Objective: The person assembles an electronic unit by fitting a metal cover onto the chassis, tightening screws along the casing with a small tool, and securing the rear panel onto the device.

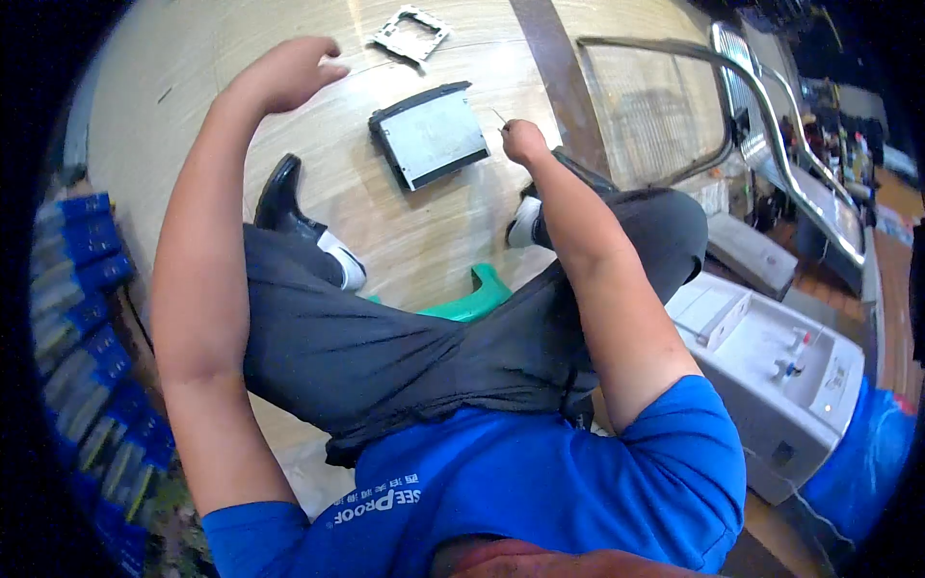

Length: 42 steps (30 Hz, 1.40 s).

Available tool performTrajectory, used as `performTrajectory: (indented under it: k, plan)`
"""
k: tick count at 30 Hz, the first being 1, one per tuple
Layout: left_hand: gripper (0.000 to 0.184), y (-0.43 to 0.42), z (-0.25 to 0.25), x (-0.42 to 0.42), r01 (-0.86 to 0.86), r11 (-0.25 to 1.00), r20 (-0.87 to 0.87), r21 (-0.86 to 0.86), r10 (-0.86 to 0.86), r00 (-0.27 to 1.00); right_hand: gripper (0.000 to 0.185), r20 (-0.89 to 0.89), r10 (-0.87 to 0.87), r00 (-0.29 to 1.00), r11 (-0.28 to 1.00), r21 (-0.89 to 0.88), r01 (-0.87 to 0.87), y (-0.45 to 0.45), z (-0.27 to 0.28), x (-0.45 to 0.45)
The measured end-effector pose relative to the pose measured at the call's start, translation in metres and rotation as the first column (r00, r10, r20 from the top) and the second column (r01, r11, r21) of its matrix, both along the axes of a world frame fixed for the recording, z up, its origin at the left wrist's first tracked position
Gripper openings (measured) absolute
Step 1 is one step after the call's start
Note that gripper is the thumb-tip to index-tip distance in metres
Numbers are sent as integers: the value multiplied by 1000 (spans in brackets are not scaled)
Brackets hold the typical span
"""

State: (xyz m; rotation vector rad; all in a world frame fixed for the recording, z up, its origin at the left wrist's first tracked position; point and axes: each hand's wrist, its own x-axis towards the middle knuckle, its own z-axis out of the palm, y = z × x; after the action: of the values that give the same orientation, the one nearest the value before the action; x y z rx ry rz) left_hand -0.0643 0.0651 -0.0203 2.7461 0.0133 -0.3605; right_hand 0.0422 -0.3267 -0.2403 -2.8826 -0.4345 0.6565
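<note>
My left hand is held over the floor with its fingers apart and nothing in them. My right hand is closed round what looks like a screwdriver; only its thin metal shaft shows, pointing up and left. Between my feet and both hands lies a box-shaped electronic unit with a flat silver cover and black edges. Neither hand touches it. Beyond it, a white rectangular frame with an open middle rests on the floor.
I sit on a green plastic stool. A metal-framed chair stands at the right. Nearer me on that side is a white water dispenser with a blue bottle. Stacked blue boxes line the left.
</note>
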Motion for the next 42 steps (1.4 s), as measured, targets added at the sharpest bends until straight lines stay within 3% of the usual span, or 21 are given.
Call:
performTrajectory:
  k: [2, 5, 10, 12, 14, 16, 17, 18, 20, 21, 23, 24, 26, 31, 33, 34, 37, 40, 42]
  plan:
    - [44, -7, -16, 3, 27, 997, 0, 66, -27, 1000, 31, -57, 97, 994, 992, -81, -102, -3, 11, -16]
    - [46, -22, -43, 6, 20, 1000, -177, 20, -16, 984, 36, -114, 91, 989, 996, 12, -90, -11, -37, -20]
    - [56, -54, -173, -15, -158, 977, -322, -147, 103, 941, 35, -198, -1, 980, 991, 131, 27, 5, -34, -23]
    - [63, -92, -212, -41, -583, 732, -384, -354, 455, 804, 33, -289, -20, 957, 993, 107, 53, 10, -37, -24]
    - [70, -153, -211, -59, -875, 345, -567, -341, 667, 484, 30, -280, 41, 959, 994, 108, -11, 20, -45, -24]
    - [73, -170, -261, -77, -843, 374, -500, -386, 683, 532, 26, -371, -92, 924, 988, 82, 131, 29, -54, -28]
    - [75, -174, -278, -82, -809, 392, -434, -438, 696, 572, 27, -358, -48, 933, 991, 102, 91, 32, -71, -29]
    - [75, -175, -271, -76, -808, 401, -433, -432, 693, 576, 27, -362, -55, 930, 989, 106, 99, 30, -55, -31]
    - [76, -172, -261, -67, -826, 252, -641, -505, 531, 554, 28, -420, -240, 875, 945, 106, 310, 30, -36, -37]
    - [76, -174, -259, -66, -826, 259, -640, -501, 531, 555, 28, -424, -242, 873, 942, 111, 315, 32, -39, -36]
    - [71, -180, -261, -60, -864, 6, -766, -504, 459, 450, 30, -424, -112, 899, 982, 91, 166, 36, -30, -30]
    - [71, -179, -266, -58, -860, 13, -762, -510, 456, 459, 30, -419, -119, 900, 980, 94, 173, 37, -23, -28]
    - [64, -185, -270, -59, -770, -145, -722, -622, 486, 492, 22, -426, -92, 900, 988, 75, 137, 38, -19, -32]
    - [54, -185, -242, -52, -792, -32, -579, -609, 701, 417, 23, -315, -49, 948, 985, 144, 98, 50, -13, -27]
    - [52, -178, -235, -50, -722, -64, -554, -689, 689, 467, 24, -317, 1, 948, 991, 130, 42, 58, 7, -24]
    - [49, -173, -233, -50, -644, -95, -524, -759, 675, 519, 24, -288, -46, 957, 982, 160, 96, 57, 19, -28]
    - [41, -171, -210, -51, -645, -124, -534, -754, 687, 493, 33, -369, 0, 929, 998, 61, 24, 63, 58, -25]
    - [39, -170, -202, -52, -624, -126, -521, -771, 689, 504, 33, -306, -10, 952, 989, 139, 55, 66, 64, -23]
    - [42, -170, -196, -52, -704, -173, -594, -689, 691, 412, 33, -311, -15, 950, 990, 130, 58, 66, 70, -22]
